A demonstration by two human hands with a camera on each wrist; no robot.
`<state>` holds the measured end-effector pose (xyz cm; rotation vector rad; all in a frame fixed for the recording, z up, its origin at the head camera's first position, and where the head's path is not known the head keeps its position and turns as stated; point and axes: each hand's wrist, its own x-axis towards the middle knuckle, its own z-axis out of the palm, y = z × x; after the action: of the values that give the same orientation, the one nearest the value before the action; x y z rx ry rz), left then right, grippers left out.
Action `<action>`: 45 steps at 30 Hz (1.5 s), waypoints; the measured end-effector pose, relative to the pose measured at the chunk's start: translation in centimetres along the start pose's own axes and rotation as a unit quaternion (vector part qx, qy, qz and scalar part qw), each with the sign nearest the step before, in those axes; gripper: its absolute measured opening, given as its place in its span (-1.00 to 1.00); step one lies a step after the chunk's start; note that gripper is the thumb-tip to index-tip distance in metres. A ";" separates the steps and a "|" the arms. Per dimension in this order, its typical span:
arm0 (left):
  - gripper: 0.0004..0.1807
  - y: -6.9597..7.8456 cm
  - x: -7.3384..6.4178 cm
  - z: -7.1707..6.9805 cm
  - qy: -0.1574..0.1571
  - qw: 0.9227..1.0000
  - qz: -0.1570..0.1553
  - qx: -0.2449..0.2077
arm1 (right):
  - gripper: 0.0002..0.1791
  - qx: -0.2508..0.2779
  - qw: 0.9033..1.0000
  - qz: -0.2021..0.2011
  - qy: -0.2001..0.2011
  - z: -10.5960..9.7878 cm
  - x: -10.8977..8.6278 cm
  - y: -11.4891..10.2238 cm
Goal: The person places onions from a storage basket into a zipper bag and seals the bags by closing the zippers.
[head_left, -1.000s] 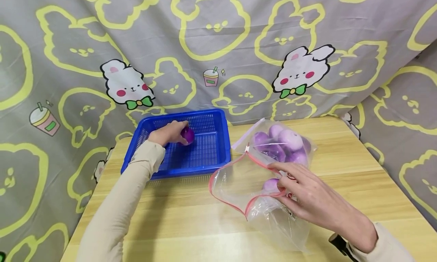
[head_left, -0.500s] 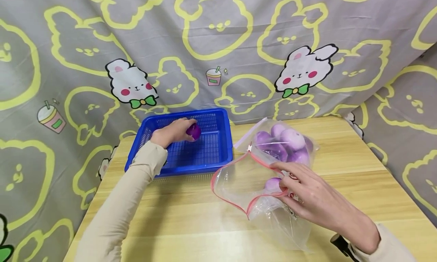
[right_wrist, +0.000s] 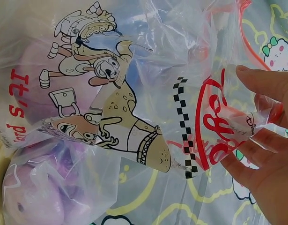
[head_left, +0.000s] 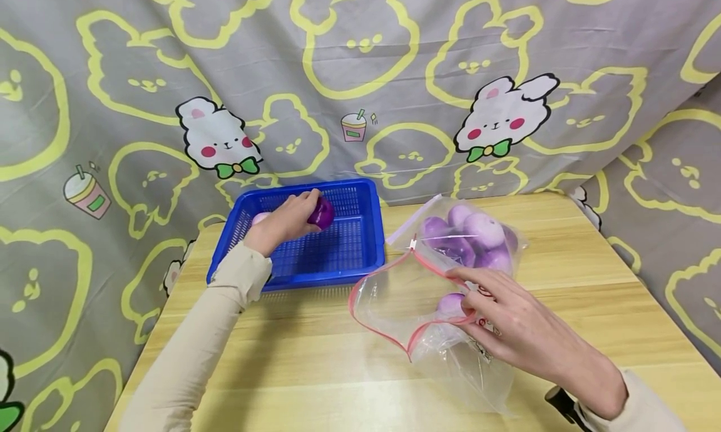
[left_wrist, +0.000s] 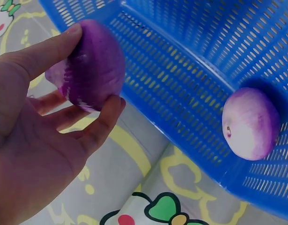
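My left hand [head_left: 286,222] grips a purple onion [left_wrist: 94,70] between thumb and fingers, over the blue basket [head_left: 373,231]. A paler onion [left_wrist: 251,124] lies in one end of that basket, mostly behind the hand in the head view. With thumb and fingers, my right hand [head_left: 524,329] pinches the edge of a clear zip bag [head_left: 388,300]. The bag's red-lined mouth gapes toward the basket, and an onion [head_left: 450,304] shows inside it. Red lettering and cartoon figures [right_wrist: 99,70] printed on the bag appear in the right wrist view.
Behind the zip bag, a second clear bag [head_left: 424,214] with a lilac strip and white slider holds several purple onions [head_left: 483,230]. Everything is on a light wooden table [head_left: 321,369]. A patterned grey cloth [head_left: 394,62] hangs along the table's back and sides.
My left hand has risen slightly and moved a little right with its onion. The pale onion at the basket's left has come into sight. My right hand keeps its hold on the bag.
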<state>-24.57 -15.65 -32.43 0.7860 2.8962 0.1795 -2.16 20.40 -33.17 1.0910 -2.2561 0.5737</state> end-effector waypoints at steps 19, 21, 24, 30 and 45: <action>-0.26 1.8 -3.7 -0.2 0.074 0.995 0.054 -0.033 | -0.59 -0.003 1.000 0.001 0.000 0.3 0.1 0.0; -0.25 2.1 -4.1 -0.3 0.079 0.995 0.058 -0.036 | -0.60 -0.001 1.000 0.000 0.000 0.4 0.1 -0.1; -0.23 2.4 -4.8 -0.4 0.088 0.993 0.062 -0.039 | -0.60 0.001 1.000 -0.001 0.000 0.5 0.2 -0.1; -0.20 3.6 -6.3 -0.7 0.111 0.990 0.060 -0.061 | -0.59 0.001 1.000 0.004 0.005 0.6 0.4 -0.1; -0.19 6.9 -11.5 -0.8 0.246 0.950 0.051 -0.186 | -0.57 0.014 0.999 0.033 -0.029 1.1 0.9 -0.3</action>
<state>-11.42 -15.68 -29.52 0.9246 3.0985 1.0357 -2.78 19.04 -33.39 1.0625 -2.3490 0.6106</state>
